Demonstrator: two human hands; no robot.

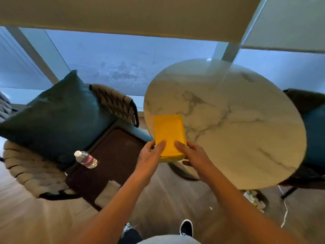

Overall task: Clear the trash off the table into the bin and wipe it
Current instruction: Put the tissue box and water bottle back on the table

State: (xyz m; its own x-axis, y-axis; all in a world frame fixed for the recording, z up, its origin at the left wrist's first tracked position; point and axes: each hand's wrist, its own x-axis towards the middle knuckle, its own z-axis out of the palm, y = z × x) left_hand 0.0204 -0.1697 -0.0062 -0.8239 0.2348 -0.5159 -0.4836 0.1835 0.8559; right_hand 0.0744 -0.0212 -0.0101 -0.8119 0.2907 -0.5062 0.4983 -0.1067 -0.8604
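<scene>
Head view: both hands pinch the near end of a folded yellow cloth (168,136), left hand (149,155) and right hand (195,156) on either side, holding it over the near-left rim of the round marble table (237,120). No trash shows on the tabletop, so clearing looks done; wiping is left. The bin is out of view.

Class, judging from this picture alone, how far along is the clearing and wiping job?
Done: the marble table shows no trash on top. In hand: the left hand and right hand hold a folded yellow cloth at the table's near edge. Left: the wiping itself. The bin is not in view.
</scene>
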